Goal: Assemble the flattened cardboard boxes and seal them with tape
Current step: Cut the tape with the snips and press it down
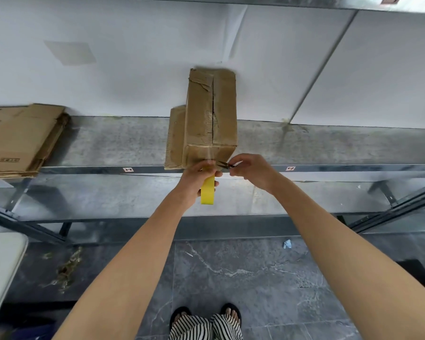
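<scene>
An assembled brown cardboard box point(210, 114) lies on the metal shelf point(108, 146), its near end facing me and its top seam running away from me. Clear tape stretches from that near end down to a yellow-cored tape roll point(207, 191). My left hand point(199, 177) grips the roll just below the box's front edge. My right hand point(249, 171) pinches small dark snips point(226, 164), their tips pointing left at the tape beside the left hand's fingers.
A stack of flattened cardboard boxes point(20, 141) lies at the left end of the shelf. A flat piece of cardboard point(174, 138) leans against the box's left side. A lower shelf and tiled floor are below; a pale chair seat point(0, 266) is at the left.
</scene>
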